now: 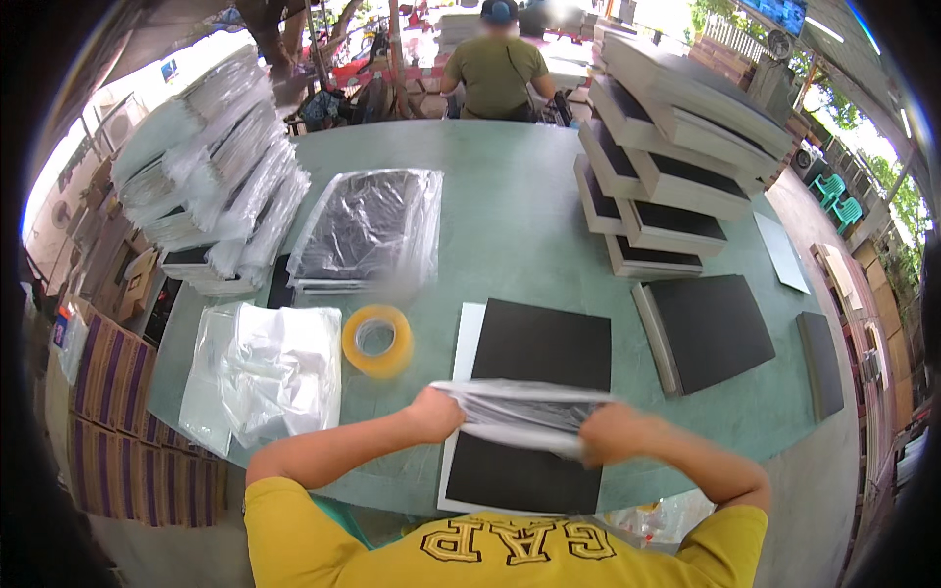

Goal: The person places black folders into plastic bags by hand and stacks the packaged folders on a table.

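A tape roll (377, 340) lies on the green table (510, 196). Left of the roll sits a heap of clear bags (270, 372). Just beyond the roll lies a bagged book (368, 230), and further left of that a pile of bagged books (221, 176). Well right of the roll lies a single black book (706, 328), with a tall stack of books (667, 167) beyond it. Far beyond the roll, past the table's far edge, a person (497, 69) sits facing away. Cartons (108, 392) stand left of the table.
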### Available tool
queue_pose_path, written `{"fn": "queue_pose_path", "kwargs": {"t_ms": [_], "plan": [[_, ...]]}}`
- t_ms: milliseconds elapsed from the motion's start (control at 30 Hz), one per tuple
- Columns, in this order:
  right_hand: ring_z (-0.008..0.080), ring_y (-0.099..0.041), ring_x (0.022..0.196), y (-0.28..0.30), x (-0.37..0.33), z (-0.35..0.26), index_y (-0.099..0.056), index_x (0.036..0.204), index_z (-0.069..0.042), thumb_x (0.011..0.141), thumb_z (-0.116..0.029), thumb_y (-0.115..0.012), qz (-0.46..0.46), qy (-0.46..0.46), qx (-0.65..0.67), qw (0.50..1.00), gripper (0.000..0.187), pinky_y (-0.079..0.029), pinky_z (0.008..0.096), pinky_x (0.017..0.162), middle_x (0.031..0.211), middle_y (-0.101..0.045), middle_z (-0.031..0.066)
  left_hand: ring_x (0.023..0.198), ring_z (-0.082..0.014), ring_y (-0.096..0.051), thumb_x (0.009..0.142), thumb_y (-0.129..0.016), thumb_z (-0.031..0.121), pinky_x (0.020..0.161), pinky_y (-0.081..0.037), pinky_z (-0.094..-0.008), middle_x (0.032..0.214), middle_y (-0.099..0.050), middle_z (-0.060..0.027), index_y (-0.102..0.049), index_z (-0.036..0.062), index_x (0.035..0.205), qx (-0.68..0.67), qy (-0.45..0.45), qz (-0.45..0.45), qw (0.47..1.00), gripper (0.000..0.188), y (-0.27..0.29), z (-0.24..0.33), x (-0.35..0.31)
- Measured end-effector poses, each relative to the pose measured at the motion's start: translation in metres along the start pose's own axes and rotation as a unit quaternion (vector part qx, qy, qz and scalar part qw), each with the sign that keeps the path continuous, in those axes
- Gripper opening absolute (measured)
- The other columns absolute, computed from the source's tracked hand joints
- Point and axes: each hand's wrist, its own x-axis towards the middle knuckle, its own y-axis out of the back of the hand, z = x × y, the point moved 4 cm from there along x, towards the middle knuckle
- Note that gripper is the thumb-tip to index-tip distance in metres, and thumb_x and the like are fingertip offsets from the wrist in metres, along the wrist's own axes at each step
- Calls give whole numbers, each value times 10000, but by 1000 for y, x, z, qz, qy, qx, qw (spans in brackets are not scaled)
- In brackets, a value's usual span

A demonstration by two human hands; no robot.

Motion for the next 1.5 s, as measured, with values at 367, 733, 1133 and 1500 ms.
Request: {"fn": "queue_pose_path", "kwargs": {"t_ms": [367,733,1133,1500], "plan": [[311,-556,907,-36,58,88,-575,954,-55,645,-21,-525,358,-132,321,867,314,-423,395,800,906,-602,127,547,-208,-539,648,-557,36,531,-450,-306,628,-561,-102,-566,0,759,-454,286,423,730,118,16,-127,16],[263,-610,761,-59,100,228,-654,826,-6,661,42,-554,492,-234,380,747,199,-471,318,685,808,-633,152,760,-254,-587,639,-527,-29,734,-451,-329,775,-619,-141,-622,19,885,-371,153,385,831,268,36,-148,150],[132,-568,734,-31,65,226,-563,983,-42,759,-26,-597,396,-47,758,516,227,-461,248,632,840,-589,35,778,-150,-582,743,-576,36,646,-480,-249,846,-600,-95,-580,-30,923,-679,87,227,693,191,68,-164,129],[84,-551,657,-53,85,179,-547,959,-20,798,-65,-449,302,-13,886,352,194,-460,209,572,806,-584,15,867,-165,-585,802,-505,60,702,-497,-304,1008,-570,-70,-466,34,1126,-907,-61,219,355,327,38,-132,63]]}}
